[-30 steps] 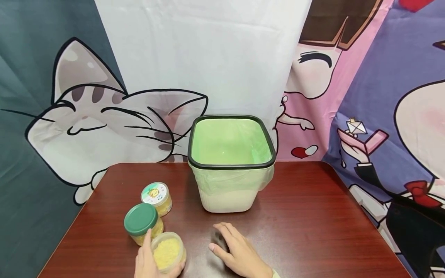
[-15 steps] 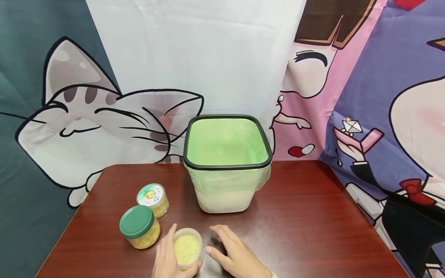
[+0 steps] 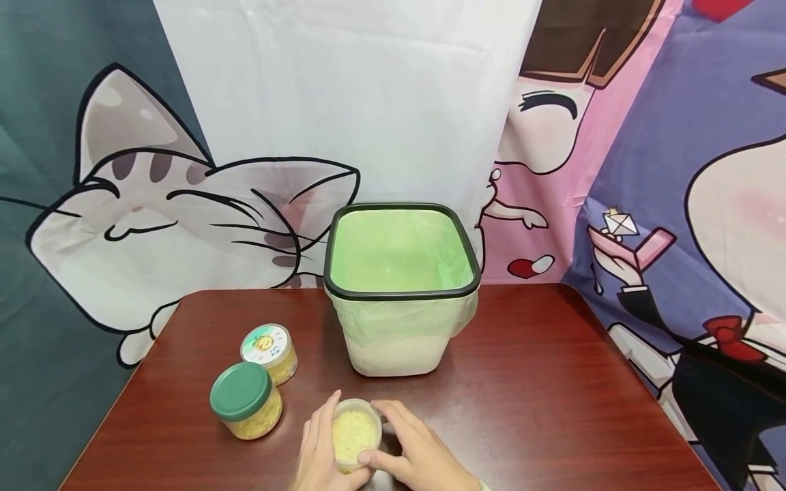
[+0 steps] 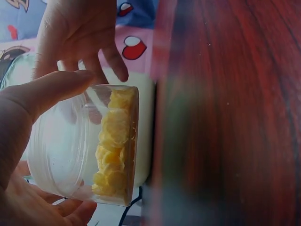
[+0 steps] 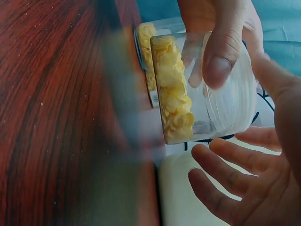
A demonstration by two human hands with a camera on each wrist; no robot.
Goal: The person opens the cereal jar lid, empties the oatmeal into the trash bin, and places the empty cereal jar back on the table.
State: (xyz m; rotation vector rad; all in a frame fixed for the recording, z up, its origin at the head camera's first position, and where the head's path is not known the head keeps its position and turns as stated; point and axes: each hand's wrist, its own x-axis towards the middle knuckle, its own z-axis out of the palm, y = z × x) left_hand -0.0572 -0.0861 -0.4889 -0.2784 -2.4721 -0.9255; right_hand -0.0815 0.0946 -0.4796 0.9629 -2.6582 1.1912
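My left hand (image 3: 318,451) grips a clear plastic jar (image 3: 354,433) from its left side, thumb toward the front. Yellow, slice-like pieces (image 4: 113,150) lie in the jar's lower part. Its rim is pale and translucent; whether a lid is on it I cannot tell. At the jar's right side is my right hand (image 3: 420,450), its fingers spread and loosely bent. The right thumb overlaps the jar's front rim in the head view. In the right wrist view the right fingertips (image 5: 200,153) stand close by the jar without curling round it.
On the table's left stand a green-lidded jar (image 3: 245,402) and, behind it, a jar with a printed lid (image 3: 270,351), both with yellow contents. A lined bin (image 3: 399,348) with a black rim stands at the back middle of the red-brown table (image 3: 540,409). Behind hangs a cartoon-printed cloth (image 3: 368,102).
My left hand has carried the clear jar rightward, away from the green-lidded jar, to my right hand. The right hand has hardly moved. The view has shifted slightly.
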